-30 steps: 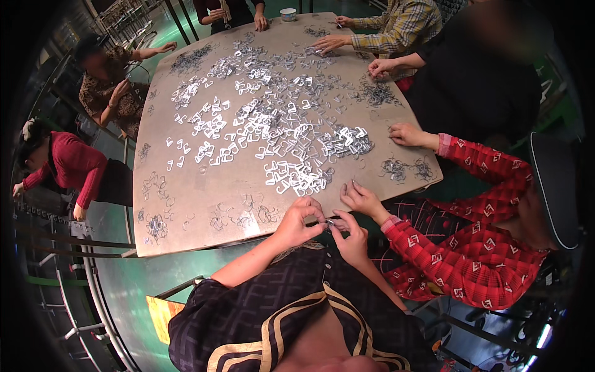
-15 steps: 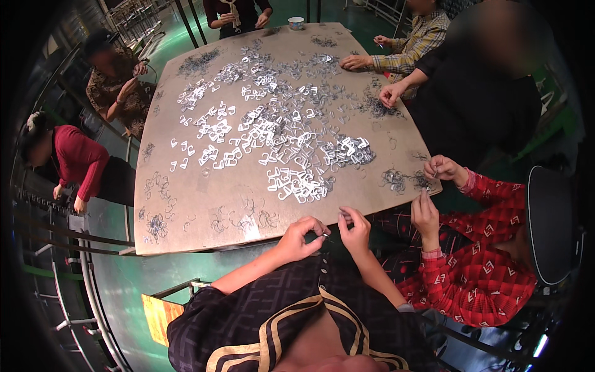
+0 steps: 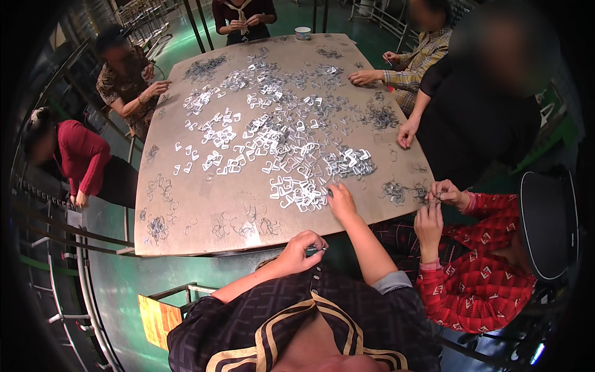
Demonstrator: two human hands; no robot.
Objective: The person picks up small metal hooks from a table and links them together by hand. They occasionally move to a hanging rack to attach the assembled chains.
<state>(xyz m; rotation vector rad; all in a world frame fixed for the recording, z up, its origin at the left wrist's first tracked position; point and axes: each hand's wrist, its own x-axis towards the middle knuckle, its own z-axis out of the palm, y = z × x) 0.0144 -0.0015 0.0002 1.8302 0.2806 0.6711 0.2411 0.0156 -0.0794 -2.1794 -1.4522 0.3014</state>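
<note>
My left hand (image 3: 300, 253) is closed in a pinch in front of my chest, just off the table's near edge. A small shiny metal piece (image 3: 314, 250) shows at its fingertips; its full shape is hidden. My right hand (image 3: 342, 204) reaches over the table, fingers bent and a little apart, at the right edge of the near pile of flat silver hooks (image 3: 297, 191). No piece can be made out in it. More silver hooks (image 3: 266, 137) spread across the middle of the table (image 3: 192, 211).
Thin dark wire rings (image 3: 157, 228) lie in small heaps along the table's edges. At the far edge stands a white cup (image 3: 302, 33). A co-worker in red checked sleeves (image 3: 471, 273) works close on my right. Several other people surround the table. A wooden stool (image 3: 158, 319) stands lower left.
My right hand has moved from beside my left hand out to the near hook pile. My left hand has dropped slightly toward my chest. The dark-clothed co-worker's hand has shifted nearer along the right edge.
</note>
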